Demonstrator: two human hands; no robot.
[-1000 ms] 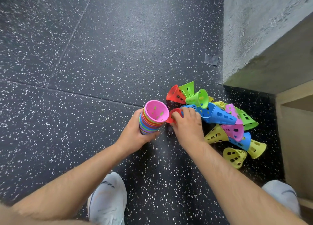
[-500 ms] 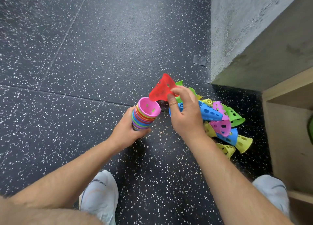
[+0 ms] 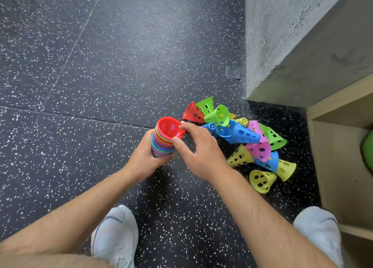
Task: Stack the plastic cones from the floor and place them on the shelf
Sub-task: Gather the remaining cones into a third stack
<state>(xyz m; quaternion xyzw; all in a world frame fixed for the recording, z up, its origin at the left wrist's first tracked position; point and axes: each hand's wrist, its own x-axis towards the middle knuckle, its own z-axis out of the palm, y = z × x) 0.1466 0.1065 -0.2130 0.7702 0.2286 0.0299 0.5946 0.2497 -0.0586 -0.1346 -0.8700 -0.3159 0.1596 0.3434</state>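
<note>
My left hand (image 3: 146,156) grips a stack of nested coloured cones (image 3: 161,144), open end up. A red cone (image 3: 170,127) sits on top of the stack. My right hand (image 3: 198,148) pinches that red cone's rim between thumb and forefinger. To the right, several loose cones lie in a pile on the floor: a red one (image 3: 192,113), green ones (image 3: 219,115), a blue one (image 3: 240,133), pink ones (image 3: 260,150) and yellow ones (image 3: 261,181). The wooden shelf (image 3: 341,167) stands at the right edge.
Dark speckled rubber floor (image 3: 101,76) stretches left and ahead. A grey concrete wall corner (image 3: 282,46) rises behind the pile. A green object (image 3: 368,152) lies inside the shelf. My two white shoes (image 3: 116,233) stand at the bottom.
My right hand lifted a red cone from the pile and set it into the top of the stack, which showed a pink cone on top before.
</note>
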